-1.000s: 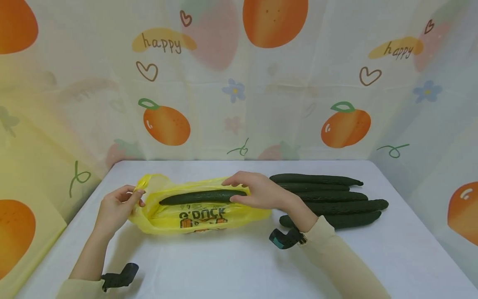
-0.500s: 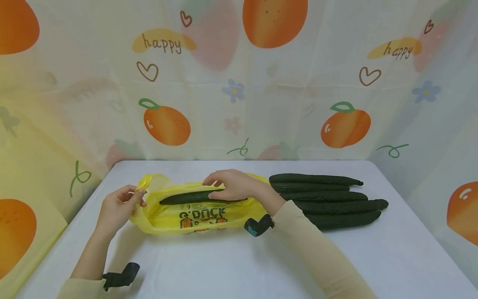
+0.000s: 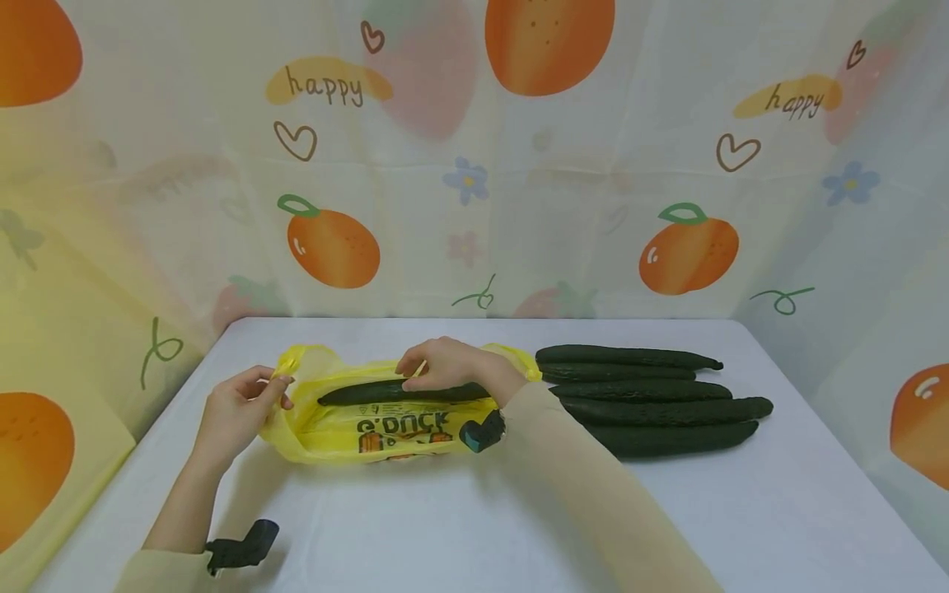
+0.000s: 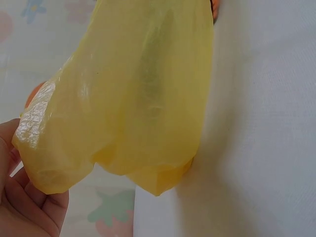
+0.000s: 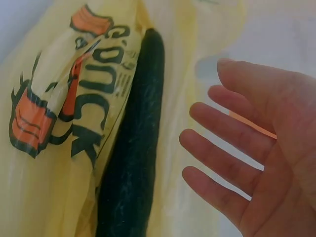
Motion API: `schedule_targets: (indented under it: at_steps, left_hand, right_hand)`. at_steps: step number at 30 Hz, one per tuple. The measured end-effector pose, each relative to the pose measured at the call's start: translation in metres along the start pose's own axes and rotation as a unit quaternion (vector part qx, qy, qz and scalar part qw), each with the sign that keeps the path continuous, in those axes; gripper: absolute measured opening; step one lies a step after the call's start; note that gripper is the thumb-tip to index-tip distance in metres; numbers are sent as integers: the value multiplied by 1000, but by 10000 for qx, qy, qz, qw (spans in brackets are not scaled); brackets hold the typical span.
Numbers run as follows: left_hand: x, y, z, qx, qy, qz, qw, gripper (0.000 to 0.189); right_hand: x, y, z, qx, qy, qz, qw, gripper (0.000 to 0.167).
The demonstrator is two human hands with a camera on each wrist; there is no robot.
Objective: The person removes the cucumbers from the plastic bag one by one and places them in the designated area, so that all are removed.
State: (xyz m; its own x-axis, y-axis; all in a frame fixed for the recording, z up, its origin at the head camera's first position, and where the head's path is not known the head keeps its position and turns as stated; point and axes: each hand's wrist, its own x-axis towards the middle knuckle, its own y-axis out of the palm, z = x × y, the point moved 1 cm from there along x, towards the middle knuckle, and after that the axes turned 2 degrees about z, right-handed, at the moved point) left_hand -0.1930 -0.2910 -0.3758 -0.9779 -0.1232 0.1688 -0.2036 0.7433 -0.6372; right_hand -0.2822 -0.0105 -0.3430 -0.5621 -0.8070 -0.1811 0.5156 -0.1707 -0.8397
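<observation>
A yellow plastic bag (image 3: 304, 432) with a printed duck design lies on its side, its mouth toward the left. My left hand (image 3: 231, 416) pinches the upper edge of that mouth. One dark green cucumber (image 3: 363, 393) lies lengthwise on the bag, above the lettering. Over the cucumber's right half is my right hand (image 3: 448, 364), hiding part of it in the head view. The right wrist view shows the fingers of that hand (image 5: 276, 133) spread and relaxed beside the cucumber (image 5: 132, 133), holding nothing. Through the film of the bag (image 4: 158, 128), the left wrist view shows a dark long shape.
Several more cucumbers (image 3: 667, 410) lie side by side on the right of the white table (image 3: 385, 527), close to the bag's right end. A fruit-printed curtain (image 3: 519, 222) stands behind the table. Small black cameras (image 3: 245, 545) sit on both wrists.
My right hand has moved left along the cucumber, from its right end to over its middle. The left hand keeps its hold on the bag, almost still.
</observation>
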Motion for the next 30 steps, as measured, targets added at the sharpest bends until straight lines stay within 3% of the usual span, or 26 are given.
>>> schedule_targets:
  at_steps: [10, 19, 30]
  left_hand:
    - [1, 2, 1, -64, -43, 37, 10000, 35]
    - [2, 3, 3, 26, -58, 22, 10000, 36]
    - [3, 4, 4, -29, -74, 30, 10000, 35]
  right_hand:
    - [11, 8, -18, 214, 383, 174, 9989, 37]
    - [14, 18, -30, 452, 549, -108, 9974, 36]
    - [22, 38, -39, 164, 502, -465, 9975, 37]
